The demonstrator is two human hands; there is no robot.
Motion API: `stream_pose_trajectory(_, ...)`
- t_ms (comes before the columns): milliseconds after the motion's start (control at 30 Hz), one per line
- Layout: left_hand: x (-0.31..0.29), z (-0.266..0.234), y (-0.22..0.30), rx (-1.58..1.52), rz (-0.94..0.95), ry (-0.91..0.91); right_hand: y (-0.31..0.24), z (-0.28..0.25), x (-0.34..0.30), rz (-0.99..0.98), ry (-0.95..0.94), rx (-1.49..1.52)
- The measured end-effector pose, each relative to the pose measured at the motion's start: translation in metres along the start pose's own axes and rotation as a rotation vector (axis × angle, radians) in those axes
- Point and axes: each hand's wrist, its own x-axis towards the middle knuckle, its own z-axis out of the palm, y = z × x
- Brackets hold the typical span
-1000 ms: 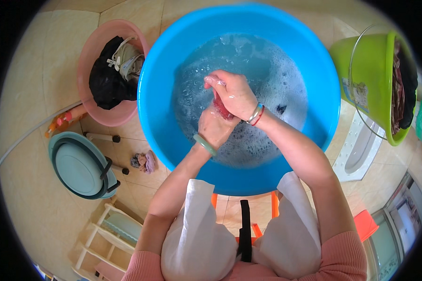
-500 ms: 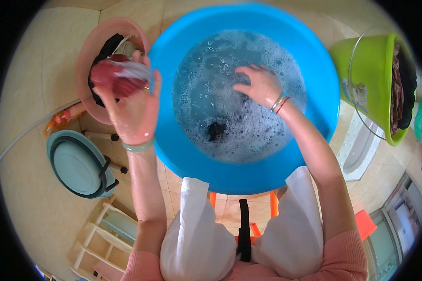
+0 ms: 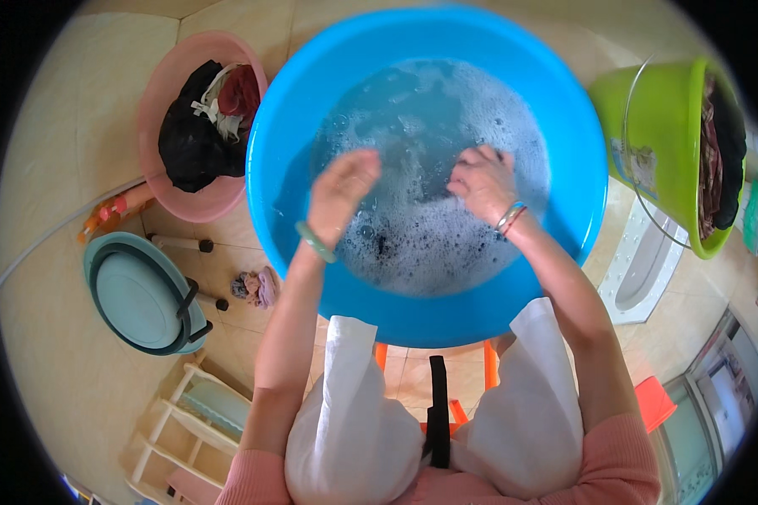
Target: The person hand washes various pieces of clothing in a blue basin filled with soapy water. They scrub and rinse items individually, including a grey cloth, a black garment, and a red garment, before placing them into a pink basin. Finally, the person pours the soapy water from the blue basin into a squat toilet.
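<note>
A large blue basin (image 3: 564, 109) of sudsy, greyish water (image 3: 387, 101) stands in front of me. My left hand (image 3: 345, 192), wearing a green bangle, hangs over the basin's left side, a little blurred, its fingers stretched out and nothing in them. My right hand (image 3: 486, 183), with thin bracelets, is at the water on the right, fingers bent in; foam and water hide whatever they grip. Dark shapes show dimly under the suds. In the pink basin (image 3: 149, 109) at the far left lie a black garment (image 3: 192, 143), a white strap and a dark red cloth (image 3: 240, 91).
At the right stands a green bucket (image 3: 657, 118) with a wire handle, full of dark clothes. Grey-green folding basins (image 3: 143, 299) lean at left beside an orange bottle (image 3: 114, 210). Scrunchies (image 3: 257, 288) lie on the floor. A white squat toilet (image 3: 644, 261) is at right.
My left hand has let go of the red cloth, now in the pink basin, and has swung right over the blue basin. My right hand moved slightly right and down; its fingers curled in.
</note>
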Motion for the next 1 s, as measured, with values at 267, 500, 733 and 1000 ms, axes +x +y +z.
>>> stream_pose_trajectory(267, -0.003, 0.058, -0.077, 0.266, -0.340, -0.034, 0.028, 0.016, -0.003, 0.516, 0.126, 0.444)
stream_pose_trajectory(500, 0.003, 0.076, -0.035, -1.045, -0.602, -0.199, -0.089, 0.003, -0.035, -0.114, 0.391, 0.908)
stream_pose_trajectory(733, 0.043, 0.043, -0.050, -1.428, -0.368, -0.695, -0.149, -0.025, -0.045, -0.534, 0.349, 0.507)
stream_pose_trajectory(1000, 0.012, 0.080, -0.028, -1.124, -0.329, 0.166, -0.092, -0.011, 0.043, -0.300, 0.486, 0.301)
